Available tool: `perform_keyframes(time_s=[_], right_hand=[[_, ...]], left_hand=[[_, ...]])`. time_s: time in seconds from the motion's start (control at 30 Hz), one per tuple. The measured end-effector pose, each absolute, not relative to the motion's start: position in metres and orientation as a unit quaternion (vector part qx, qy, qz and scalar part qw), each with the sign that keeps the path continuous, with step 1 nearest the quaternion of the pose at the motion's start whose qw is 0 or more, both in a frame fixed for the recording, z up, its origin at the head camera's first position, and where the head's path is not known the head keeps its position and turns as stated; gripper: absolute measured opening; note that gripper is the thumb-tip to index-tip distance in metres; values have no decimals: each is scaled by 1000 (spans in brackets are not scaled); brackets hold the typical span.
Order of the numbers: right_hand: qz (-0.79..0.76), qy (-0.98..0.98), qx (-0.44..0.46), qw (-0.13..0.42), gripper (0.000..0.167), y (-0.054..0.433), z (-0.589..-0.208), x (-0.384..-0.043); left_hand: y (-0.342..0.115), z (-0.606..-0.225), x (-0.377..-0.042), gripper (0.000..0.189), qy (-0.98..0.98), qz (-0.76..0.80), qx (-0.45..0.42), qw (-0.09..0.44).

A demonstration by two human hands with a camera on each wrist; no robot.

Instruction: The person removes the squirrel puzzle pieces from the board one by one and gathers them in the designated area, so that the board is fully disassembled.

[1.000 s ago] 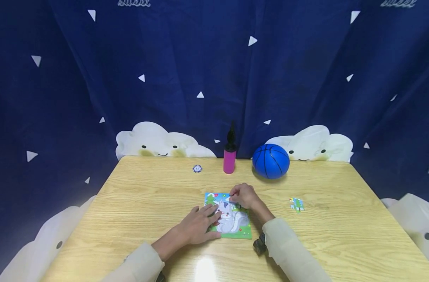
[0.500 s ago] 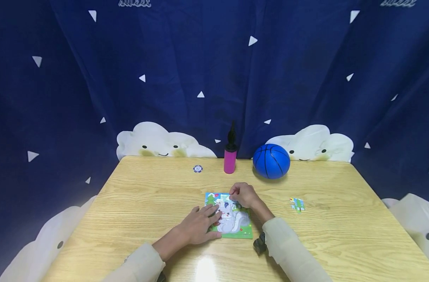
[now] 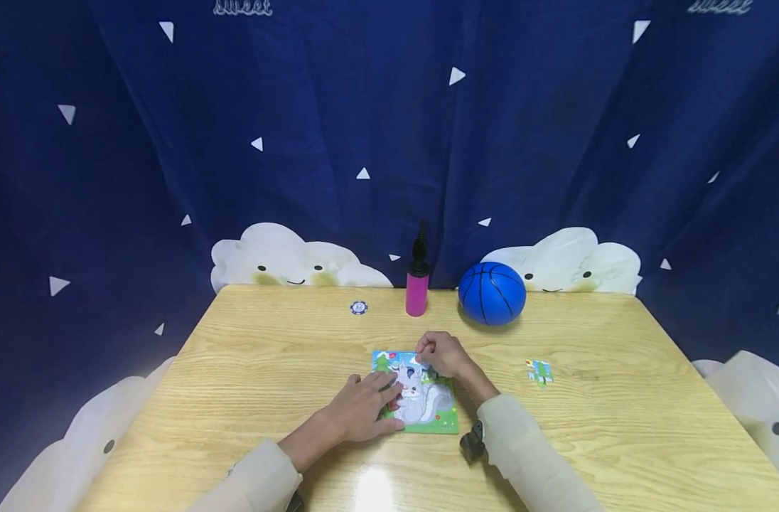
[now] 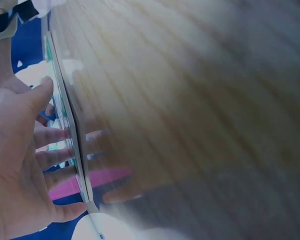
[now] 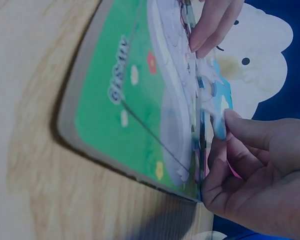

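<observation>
A jigsaw puzzle (image 3: 436, 421) with a grey squirrel on green grass lies on the table in front of me. My left hand (image 3: 362, 409) rests on its left side with the fingers spread; in the left wrist view, the same hand (image 4: 22, 155) lies along the board's edge. At the puzzle's upper right, my right hand (image 3: 443, 354) pinches a blue-and-white puzzle piece (image 5: 221, 102) between thumb and finger. In the right wrist view this piece stands tilted above the board. Part of the picture is hidden under both hands.
A few joined puzzle pieces (image 3: 541, 372) showing a tree lie to the right. Farther back are a blue ball (image 3: 492, 293), a pink hand pump (image 3: 417, 293) with a black top, and a poker chip (image 3: 359, 307). A dark blue curtain (image 3: 377, 128) hangs behind the table.
The pinched piece has shifted its tilt slightly; it looked paler and more raised half a second ago. Both hands stay in nearly the same place.
</observation>
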State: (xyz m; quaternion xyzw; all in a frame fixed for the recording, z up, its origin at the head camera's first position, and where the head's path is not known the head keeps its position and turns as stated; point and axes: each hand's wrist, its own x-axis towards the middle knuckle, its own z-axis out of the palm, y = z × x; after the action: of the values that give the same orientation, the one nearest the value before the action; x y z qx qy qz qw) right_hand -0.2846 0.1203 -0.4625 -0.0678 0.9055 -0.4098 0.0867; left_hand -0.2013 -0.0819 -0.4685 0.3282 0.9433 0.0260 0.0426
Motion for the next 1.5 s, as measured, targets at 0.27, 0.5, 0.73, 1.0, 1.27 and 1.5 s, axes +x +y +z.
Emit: perform_keyframes(time_s=[0.27,0.5,0.73,1.0,1.27,1.5], right_hand=[[-424,899,-81,74,3,136,-458,-284],[-441,890,-96,61,4,173,-454,-283],[-407,905,-109,62,6,216,-455,-285],[-369,922,-85,84,8,251,-454,-285],[-327,939,-53,87,5,268,-457,-281],[-309,947,-22,90,4,279,-461,-282]], left_hand=[[-82,-469,-201,69,944,30,327,42],[-83,-470,-201,68,942,31,334,33],[-83,-472,-202,68,942,32,334,30],[-82,-471,-201,67,941,31,335,30],[-82,-472,-200,67,942,26,333,30],[-82,-472,-202,67,942,24,334,28]])
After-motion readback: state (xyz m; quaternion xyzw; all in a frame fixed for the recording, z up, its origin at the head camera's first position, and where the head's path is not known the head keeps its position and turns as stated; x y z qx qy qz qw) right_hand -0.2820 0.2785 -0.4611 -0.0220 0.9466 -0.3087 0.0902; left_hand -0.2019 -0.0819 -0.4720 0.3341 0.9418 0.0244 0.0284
